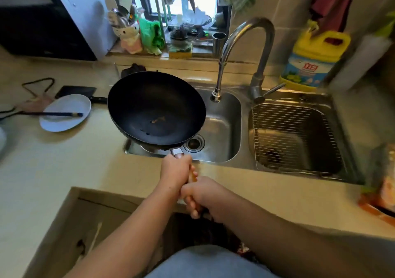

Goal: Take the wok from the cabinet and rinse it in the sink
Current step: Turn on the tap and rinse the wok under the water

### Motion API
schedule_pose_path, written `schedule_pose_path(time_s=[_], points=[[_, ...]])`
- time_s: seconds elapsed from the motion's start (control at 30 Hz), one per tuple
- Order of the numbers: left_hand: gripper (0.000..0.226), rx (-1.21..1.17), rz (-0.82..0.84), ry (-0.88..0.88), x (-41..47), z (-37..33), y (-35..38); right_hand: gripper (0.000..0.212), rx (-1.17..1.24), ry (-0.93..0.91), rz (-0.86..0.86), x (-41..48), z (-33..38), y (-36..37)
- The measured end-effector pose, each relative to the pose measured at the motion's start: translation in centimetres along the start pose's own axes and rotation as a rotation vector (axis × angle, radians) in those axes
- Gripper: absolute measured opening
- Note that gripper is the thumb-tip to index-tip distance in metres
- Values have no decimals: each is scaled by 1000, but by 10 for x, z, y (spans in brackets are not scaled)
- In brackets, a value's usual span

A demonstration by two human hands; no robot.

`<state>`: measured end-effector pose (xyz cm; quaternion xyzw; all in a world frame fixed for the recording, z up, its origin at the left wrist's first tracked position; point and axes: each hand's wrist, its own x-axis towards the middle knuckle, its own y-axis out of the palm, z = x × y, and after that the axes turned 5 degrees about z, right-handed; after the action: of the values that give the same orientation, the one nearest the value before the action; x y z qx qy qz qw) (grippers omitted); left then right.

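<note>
The wok (156, 108) is held over the left basin of the sink (224, 128), its far rim tilted up and its bowl covering the basin's left part. Its dark inside is almost bare; only a small brownish speck is seen near the bottom. The wooden handle (192, 176) is gripped by both hands: the left hand (176, 168) is closed around it just behind the metal collar, and the right hand (201, 194) is closed around its near end, touching the left hand. The drain (194, 143) is seen in the basin floor just beside the wok's near rim. The spout of the tap (245, 49) hangs over the basin to the right of the wok, apart from it, and no water is seen running. In the right basin a wire basket (295, 136) is set; what lies under it cannot be made out. On the surface (64, 160) to the left, a white plate (65, 113) is placed, with chopsticks (53, 113) laid across it and nothing else on it. A cleaver (79, 92) lies just behind the plate. A yellow detergent bottle (314, 57) stands behind the right basin. On the window sill, a cat-shaped holder (130, 36) is filled with utensils, and a metal cup (218, 41) stands near the tap.
</note>
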<state>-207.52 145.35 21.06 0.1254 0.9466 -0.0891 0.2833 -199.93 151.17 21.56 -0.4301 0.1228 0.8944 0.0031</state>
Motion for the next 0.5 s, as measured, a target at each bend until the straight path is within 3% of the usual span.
schedule_pose_path(time_s=[0.23, 0.5], points=[[11, -30, -126, -124, 36, -9, 46, 23, 154, 166, 154, 16, 28, -57], [17, 22, -18, -200, 69, -17, 54, 30, 302, 220, 109, 28, 47, -63]])
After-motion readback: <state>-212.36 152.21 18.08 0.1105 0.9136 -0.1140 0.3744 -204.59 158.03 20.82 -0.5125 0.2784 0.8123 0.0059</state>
